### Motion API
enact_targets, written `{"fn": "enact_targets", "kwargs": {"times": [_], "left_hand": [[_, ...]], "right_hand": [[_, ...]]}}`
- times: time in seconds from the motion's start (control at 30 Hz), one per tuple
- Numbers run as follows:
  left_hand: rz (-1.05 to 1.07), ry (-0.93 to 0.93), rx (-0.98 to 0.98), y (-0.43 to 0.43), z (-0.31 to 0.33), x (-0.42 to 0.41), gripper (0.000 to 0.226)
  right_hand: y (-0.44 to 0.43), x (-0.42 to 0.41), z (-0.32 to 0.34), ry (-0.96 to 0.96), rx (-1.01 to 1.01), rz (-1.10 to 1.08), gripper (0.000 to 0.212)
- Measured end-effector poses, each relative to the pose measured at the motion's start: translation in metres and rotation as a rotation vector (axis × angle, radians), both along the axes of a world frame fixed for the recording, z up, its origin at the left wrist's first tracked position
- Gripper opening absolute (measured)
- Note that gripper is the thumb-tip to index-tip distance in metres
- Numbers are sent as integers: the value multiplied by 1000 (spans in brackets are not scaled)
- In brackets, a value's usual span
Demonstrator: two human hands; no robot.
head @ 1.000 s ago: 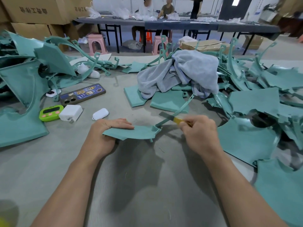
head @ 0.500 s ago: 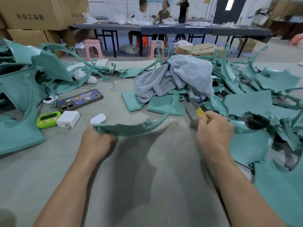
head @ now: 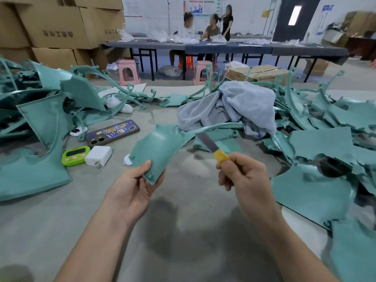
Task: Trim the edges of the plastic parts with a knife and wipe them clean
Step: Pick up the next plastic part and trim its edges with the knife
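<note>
My left hand (head: 135,185) grips the lower corner of a teal plastic part (head: 157,148), tilted up above the table with its inner face toward me. A thin curved arm of the part runs right toward the grey cloth (head: 240,107). My right hand (head: 243,176) holds a knife (head: 211,145) by its yellow handle. The steel blade points up and left, its tip close to the part's curved arm. Whether the blade touches the plastic I cannot tell.
Piles of teal plastic parts lie at the left (head: 38,127) and right (head: 325,143) of the grey table (head: 183,231). A phone (head: 113,132), a green timer (head: 75,155), a white charger (head: 98,155) and a small white object sit ahead left. Cardboard boxes (head: 53,23) stand behind.
My left hand has lifted the part off the table and turned it from edge-on to face me. My right hand with the knife moved left toward the part's curved arm.
</note>
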State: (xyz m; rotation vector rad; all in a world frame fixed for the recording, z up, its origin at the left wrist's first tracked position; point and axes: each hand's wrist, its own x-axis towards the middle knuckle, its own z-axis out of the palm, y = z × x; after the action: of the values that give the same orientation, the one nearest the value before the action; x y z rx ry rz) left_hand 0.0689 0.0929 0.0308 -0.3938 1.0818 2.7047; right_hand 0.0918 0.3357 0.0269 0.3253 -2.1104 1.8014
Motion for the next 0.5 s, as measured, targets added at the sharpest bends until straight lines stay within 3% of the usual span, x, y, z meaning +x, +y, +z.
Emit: {"fn": "enact_targets", "kwargs": {"times": [0.1,0.23,0.3,0.4,0.5], "left_hand": [[-30,-19,-12,1,0,0,30],[-1,-43,-28,-1,-1,0,20],[-1,-45,-37,-2,-2,-1,19],[2,-52,-54,0,-1,-1,18],[-13,-54,-55,-2,-1,1,18]], "right_hand": [[-5,-6,-6,6,96,-166,22],[14,-19,-10,-117,-31,-539,23],[15,-18,-12,-63,-11,-502,23],[0,-11,-14,27,257,-350,28],[13,-21,-15,-150,325,-567,30]]}}
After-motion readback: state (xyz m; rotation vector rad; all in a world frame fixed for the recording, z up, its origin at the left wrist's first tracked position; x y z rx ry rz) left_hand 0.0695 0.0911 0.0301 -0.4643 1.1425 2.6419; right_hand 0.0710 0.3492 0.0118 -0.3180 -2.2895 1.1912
